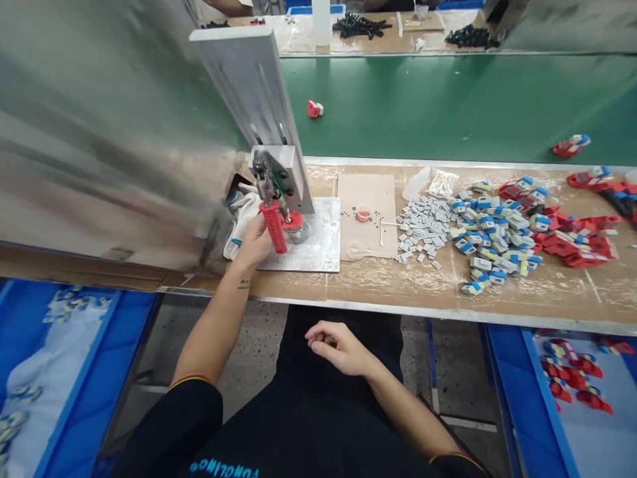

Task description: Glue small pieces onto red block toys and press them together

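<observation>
My left hand (255, 243) is at the red handle (273, 228) of a toggle clamp, against its left side. Its fingertips pass behind the handle, so their grip is hidden. The clamp is mounted on an upright metal stand (249, 86) over a metal base plate (323, 239). Under the clamp sits a red piece (294, 222), partly covered by the handle and clamp. My right hand (343, 348) rests above my lap, away from the table, with its fingers loosely curled in and nothing visible in them.
Right of the plate lies cardboard (368, 189) with a small red dish (363, 214). Beyond it are small grey pieces (423, 226), blue-and-white parts (497, 232) and red assemblies (577, 239). A green belt (423, 106) runs behind. Blue bins (517, 378) flank my legs. White gloves (243, 216) lie left of the stand.
</observation>
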Action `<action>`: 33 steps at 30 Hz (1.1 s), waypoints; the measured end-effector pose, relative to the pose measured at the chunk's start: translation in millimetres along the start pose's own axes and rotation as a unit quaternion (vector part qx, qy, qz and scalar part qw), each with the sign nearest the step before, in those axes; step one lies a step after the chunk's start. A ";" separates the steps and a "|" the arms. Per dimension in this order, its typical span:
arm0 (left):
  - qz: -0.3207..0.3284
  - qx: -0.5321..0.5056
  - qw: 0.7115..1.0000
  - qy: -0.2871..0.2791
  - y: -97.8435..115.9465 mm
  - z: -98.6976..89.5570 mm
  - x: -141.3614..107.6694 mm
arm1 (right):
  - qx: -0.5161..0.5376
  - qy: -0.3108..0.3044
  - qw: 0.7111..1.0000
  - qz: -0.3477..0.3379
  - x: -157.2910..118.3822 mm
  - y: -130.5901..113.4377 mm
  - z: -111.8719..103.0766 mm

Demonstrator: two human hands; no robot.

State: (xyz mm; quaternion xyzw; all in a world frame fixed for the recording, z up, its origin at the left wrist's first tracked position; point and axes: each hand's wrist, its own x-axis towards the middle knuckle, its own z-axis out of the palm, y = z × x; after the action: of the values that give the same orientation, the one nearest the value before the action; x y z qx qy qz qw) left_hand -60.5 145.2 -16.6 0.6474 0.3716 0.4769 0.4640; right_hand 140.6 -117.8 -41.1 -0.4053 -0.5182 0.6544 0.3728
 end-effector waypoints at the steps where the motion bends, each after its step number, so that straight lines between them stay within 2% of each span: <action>1: -0.007 0.004 1.000 0.001 0.0 -0.2 -0.6 | -0.009 -0.003 1.000 -0.008 0.4 -0.6 -2.1; 7: -0.015 0.014 1.000 0.000 -2.3 2.7 -1.0 | -0.042 -0.016 0.998 -0.038 0.0 0.5 -13.7; 12: -0.006 -0.005 1.000 0.006 -9.2 5.3 -2.1 | -0.050 -0.020 0.997 -0.048 -5.3 3.9 -11.6; 16: 0.035 -0.008 0.999 -0.013 -11.5 4.5 -3.5 | -0.041 -0.004 0.995 -0.092 -5.2 -8.3 -9.1; 18: 0.061 0.013 0.998 -0.002 -11.3 5.4 -3.1 | -0.034 0.021 0.991 -0.130 2.5 -19.1 -8.5; 22: 0.087 0.027 0.996 0.025 -9.9 9.8 -3.0 | -0.024 0.121 0.981 -0.149 47.7 -38.7 -9.1; 25: 0.092 0.028 0.995 0.023 -9.0 11.7 -4.7 | -0.026 0.218 0.964 -0.149 104.7 -44.9 -17.2; 27: 0.100 0.023 0.995 0.008 -9.5 11.7 -5.4 | -0.055 0.296 0.939 -0.167 143.7 -43.3 -28.8; 30: 0.115 -0.001 0.993 -0.018 -14.0 11.1 -4.0 | -0.127 0.303 0.922 -0.205 187.2 -33.9 -52.2; 33: 0.119 -0.024 0.992 -0.042 -22.0 11.2 -0.5 | -0.182 0.262 0.915 -0.246 207.9 -23.1 -74.6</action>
State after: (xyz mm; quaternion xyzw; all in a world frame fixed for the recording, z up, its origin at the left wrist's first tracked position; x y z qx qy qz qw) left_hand -50.7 148.4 -39.0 0.6950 0.2606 0.5103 0.4344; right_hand 128.8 103.3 -58.4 -0.4828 -0.5955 0.3068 0.5640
